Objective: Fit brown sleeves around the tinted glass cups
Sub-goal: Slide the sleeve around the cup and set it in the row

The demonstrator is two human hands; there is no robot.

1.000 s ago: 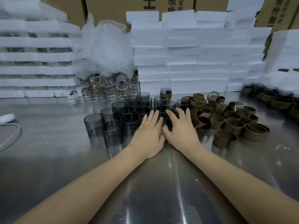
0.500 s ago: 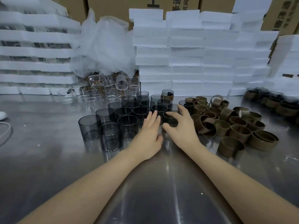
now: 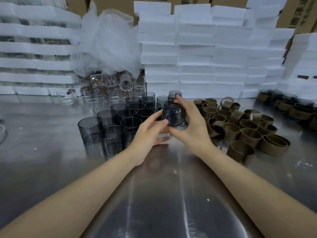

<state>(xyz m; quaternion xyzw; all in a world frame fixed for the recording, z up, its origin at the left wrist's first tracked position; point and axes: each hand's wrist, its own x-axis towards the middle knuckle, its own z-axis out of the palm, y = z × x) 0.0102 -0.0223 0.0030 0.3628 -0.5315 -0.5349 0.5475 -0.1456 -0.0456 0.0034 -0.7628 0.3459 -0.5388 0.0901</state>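
A tinted glass cup (image 3: 173, 115) is lifted off the table and tipped so its mouth faces me. My right hand (image 3: 190, 124) grips it from the right, fingers curled over the far rim. My left hand (image 3: 151, 133) holds its near left edge with the thumb on the rim. Behind and to the left, several more tinted cups (image 3: 118, 121) stand in a cluster. A pile of brown sleeves (image 3: 240, 126) lies to the right of my hands.
Clear glass cups (image 3: 106, 90) sit further back under crumpled white plastic (image 3: 109, 43). White foam trays (image 3: 205, 54) are stacked along the back. Sleeved cups (image 3: 291, 105) stand at the far right. The steel table (image 3: 154, 194) stretches toward me.
Both hands were resting flat against the cup cluster. The right hand closed on one tinted cup, and both hands have raised and tilted it toward me.
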